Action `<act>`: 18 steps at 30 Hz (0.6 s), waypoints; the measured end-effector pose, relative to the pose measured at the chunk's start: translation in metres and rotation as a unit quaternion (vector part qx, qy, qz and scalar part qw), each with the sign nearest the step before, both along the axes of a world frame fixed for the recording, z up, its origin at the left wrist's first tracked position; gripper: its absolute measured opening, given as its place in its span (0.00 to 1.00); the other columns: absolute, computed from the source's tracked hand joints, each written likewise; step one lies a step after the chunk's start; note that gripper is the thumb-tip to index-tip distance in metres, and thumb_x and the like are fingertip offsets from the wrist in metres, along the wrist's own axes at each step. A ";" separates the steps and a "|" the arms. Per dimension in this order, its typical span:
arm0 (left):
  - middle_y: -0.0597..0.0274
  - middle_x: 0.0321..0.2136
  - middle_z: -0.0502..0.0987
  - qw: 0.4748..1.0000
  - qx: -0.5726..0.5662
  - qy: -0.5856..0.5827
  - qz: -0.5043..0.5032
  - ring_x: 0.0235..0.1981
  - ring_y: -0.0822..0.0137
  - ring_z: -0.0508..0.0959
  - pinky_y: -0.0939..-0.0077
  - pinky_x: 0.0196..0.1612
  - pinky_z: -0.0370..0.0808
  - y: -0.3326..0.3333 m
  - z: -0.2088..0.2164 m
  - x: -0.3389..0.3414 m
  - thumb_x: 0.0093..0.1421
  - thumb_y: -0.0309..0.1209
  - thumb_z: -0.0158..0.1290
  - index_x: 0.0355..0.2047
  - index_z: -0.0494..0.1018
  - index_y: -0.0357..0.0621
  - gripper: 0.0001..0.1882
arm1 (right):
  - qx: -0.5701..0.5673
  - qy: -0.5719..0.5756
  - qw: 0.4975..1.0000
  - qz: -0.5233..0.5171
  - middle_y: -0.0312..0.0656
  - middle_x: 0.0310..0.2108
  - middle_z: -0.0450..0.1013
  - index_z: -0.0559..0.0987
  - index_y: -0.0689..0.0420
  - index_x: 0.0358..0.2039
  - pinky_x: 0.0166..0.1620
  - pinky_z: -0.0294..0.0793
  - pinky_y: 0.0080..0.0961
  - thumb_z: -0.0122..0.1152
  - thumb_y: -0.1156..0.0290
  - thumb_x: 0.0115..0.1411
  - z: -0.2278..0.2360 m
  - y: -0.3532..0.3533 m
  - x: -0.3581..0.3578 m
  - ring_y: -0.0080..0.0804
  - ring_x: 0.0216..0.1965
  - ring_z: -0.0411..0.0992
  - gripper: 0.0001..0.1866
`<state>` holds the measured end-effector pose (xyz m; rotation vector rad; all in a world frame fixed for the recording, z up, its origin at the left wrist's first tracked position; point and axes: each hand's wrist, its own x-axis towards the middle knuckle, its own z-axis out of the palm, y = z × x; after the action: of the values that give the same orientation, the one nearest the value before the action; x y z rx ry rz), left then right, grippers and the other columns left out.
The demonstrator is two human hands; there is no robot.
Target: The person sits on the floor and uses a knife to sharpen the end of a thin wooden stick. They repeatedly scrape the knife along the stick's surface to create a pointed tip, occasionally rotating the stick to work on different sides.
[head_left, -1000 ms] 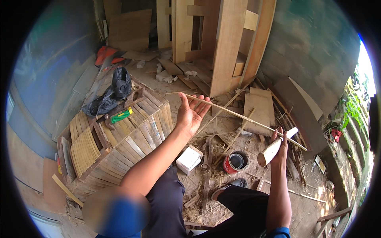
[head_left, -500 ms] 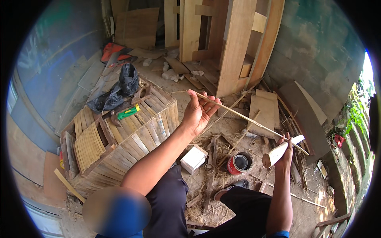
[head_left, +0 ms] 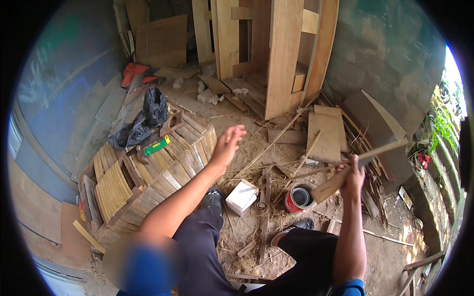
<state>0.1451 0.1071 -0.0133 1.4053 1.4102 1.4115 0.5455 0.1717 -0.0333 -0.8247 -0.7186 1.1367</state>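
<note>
Wooden piece [head_left: 327, 188], end beyond right grip [head_left: 353, 178]

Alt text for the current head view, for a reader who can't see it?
A person's right hand holds a thick piece of wood and a thin strip near an open red can. The empty left hand is beside a slatted wooden crate.

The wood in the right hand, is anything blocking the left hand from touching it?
Nothing visible stands between the left hand and the wood in the right hand. The red can and white box are lower, on the floor.
</note>
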 end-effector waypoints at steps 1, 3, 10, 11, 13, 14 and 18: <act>0.54 0.59 0.73 0.997 0.015 0.046 -0.054 0.62 0.57 0.70 0.57 0.65 0.70 0.002 -0.002 0.011 0.73 0.59 0.38 0.67 0.61 0.47 0.34 | 0.005 -0.031 0.999 0.021 0.44 0.31 0.73 0.71 0.62 0.45 0.26 0.77 0.24 0.58 0.60 0.71 0.009 -0.004 -0.022 0.30 0.24 0.74 0.17; 0.52 0.59 0.72 0.981 0.015 0.116 -0.155 0.60 0.57 0.72 0.61 0.62 0.73 0.002 -0.005 0.036 0.73 0.58 0.38 0.68 0.60 0.47 0.34 | 0.028 -0.060 0.994 0.084 0.43 0.30 0.74 0.73 0.65 0.46 0.26 0.78 0.24 0.58 0.60 0.71 0.026 -0.014 -0.063 0.29 0.23 0.75 0.18; 0.67 0.29 0.78 0.970 -0.040 0.093 -0.221 0.24 0.77 0.73 0.75 0.29 0.73 0.000 -0.010 0.086 0.72 0.56 0.45 0.47 0.74 0.45 0.26 | 0.059 -0.083 0.988 0.118 0.41 0.32 0.76 0.76 0.63 0.49 0.24 0.75 0.25 0.58 0.59 0.71 0.055 -0.040 -0.137 0.26 0.20 0.73 0.19; 0.72 0.24 0.76 0.976 0.000 0.126 -0.176 0.19 0.81 0.70 0.79 0.23 0.71 0.001 -0.010 0.085 0.72 0.54 0.46 0.42 0.75 0.45 0.24 | 0.082 -0.090 0.988 0.100 0.42 0.33 0.77 0.77 0.64 0.50 0.23 0.75 0.25 0.58 0.58 0.71 0.056 -0.041 -0.138 0.27 0.20 0.73 0.20; 0.73 0.22 0.73 0.991 0.030 0.063 -0.111 0.19 0.78 0.69 0.80 0.24 0.68 0.002 -0.009 0.077 0.72 0.52 0.47 0.41 0.74 0.45 0.22 | 0.119 -0.085 0.985 0.088 0.43 0.33 0.77 0.77 0.67 0.50 0.22 0.75 0.25 0.58 0.58 0.71 0.057 -0.042 -0.134 0.28 0.20 0.74 0.22; 0.73 0.21 0.71 0.995 0.044 0.032 -0.079 0.18 0.76 0.68 0.81 0.24 0.67 0.001 -0.008 0.072 0.72 0.52 0.48 0.40 0.74 0.45 0.22 | 0.110 -0.097 0.987 0.070 0.43 0.34 0.77 0.78 0.67 0.50 0.22 0.75 0.25 0.58 0.58 0.71 0.056 -0.041 -0.131 0.28 0.20 0.74 0.22; 0.70 0.22 0.71 0.988 0.074 -0.135 0.019 0.20 0.75 0.72 0.80 0.25 0.70 -0.008 0.004 0.045 0.73 0.44 0.49 0.51 0.67 0.48 0.16 | 0.073 -0.108 0.990 0.046 0.43 0.36 0.77 0.79 0.66 0.50 0.22 0.73 0.26 0.59 0.57 0.70 0.049 -0.034 -0.108 0.27 0.19 0.73 0.22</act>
<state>0.1904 0.0986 -0.0089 1.2265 1.1852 1.6906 0.4376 0.1376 0.0154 -0.8050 -1.0165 1.0715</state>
